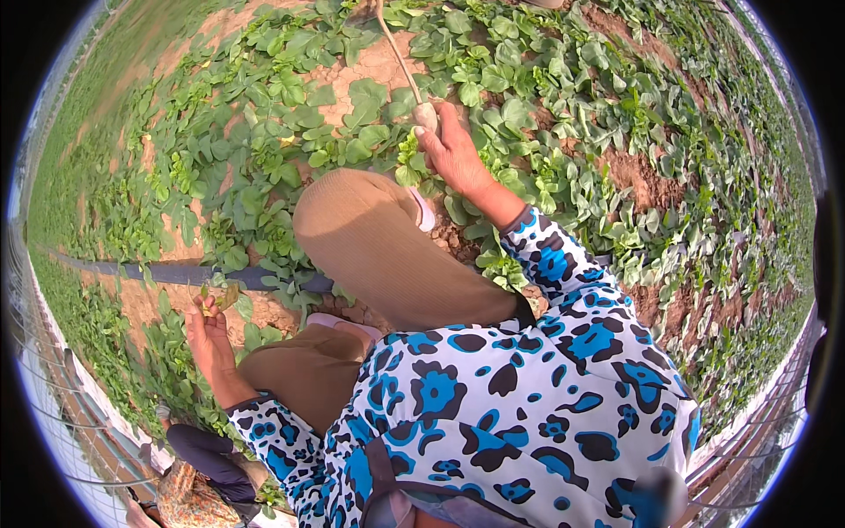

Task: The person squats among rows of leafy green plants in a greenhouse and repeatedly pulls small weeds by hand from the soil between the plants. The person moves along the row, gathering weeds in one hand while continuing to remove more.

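Observation:
My right hand (451, 151) is closed around the end of a long pale wooden tool handle (400, 60) that runs up toward the top edge, over leafy plants. My left hand (206, 330) pinches a small green sprig with a yellowish bit (211, 301), held low at the left above the soil. Both forearms wear blue, black and white patterned sleeves (563, 264). My knees in tan trousers (378, 246) fill the middle of the view, with pink shoes (345, 322) below them.
Green low leafy plants (290, 97) spread over reddish-brown soil (634, 167). A dark irrigation pipe (176, 275) crosses the ground at the left. Another person (198, 466) crouches at the lower left. Greenhouse framing (53, 387) curves along the edges.

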Available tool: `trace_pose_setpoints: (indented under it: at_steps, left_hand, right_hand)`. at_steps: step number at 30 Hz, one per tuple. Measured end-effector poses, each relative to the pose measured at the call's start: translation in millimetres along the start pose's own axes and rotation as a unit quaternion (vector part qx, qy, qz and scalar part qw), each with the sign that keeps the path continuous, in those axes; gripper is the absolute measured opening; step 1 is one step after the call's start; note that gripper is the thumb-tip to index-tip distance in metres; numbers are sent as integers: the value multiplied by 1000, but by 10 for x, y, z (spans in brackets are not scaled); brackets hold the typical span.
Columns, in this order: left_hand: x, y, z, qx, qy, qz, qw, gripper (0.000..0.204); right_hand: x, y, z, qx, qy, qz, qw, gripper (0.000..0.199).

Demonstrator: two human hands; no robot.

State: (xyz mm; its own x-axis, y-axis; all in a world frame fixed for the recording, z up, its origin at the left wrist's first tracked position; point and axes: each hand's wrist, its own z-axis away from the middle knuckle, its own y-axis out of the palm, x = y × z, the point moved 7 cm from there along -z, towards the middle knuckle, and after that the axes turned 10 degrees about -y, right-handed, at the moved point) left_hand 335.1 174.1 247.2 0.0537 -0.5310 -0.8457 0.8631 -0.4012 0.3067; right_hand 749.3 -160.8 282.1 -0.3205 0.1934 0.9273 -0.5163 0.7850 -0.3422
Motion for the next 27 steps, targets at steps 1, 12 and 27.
trace_pose_setpoints:
  at_steps: [1, 12, 27]
  left_hand:
    - [2, 51, 13, 3, -10, -17, 1000, 34]
    - [308, -221, -499, -42, -94, -40, 994, 36]
    - [367, -204, -781, -58, -130, -48, 989, 39]
  right_hand:
    - [-437, -230, 74, -15, 1, 102, 995, 38]
    - [-2511, -403, 391, 0, 163, 311, 936, 44]
    - [-3485, -389, -596, 103, 304, 439, 839, 63]
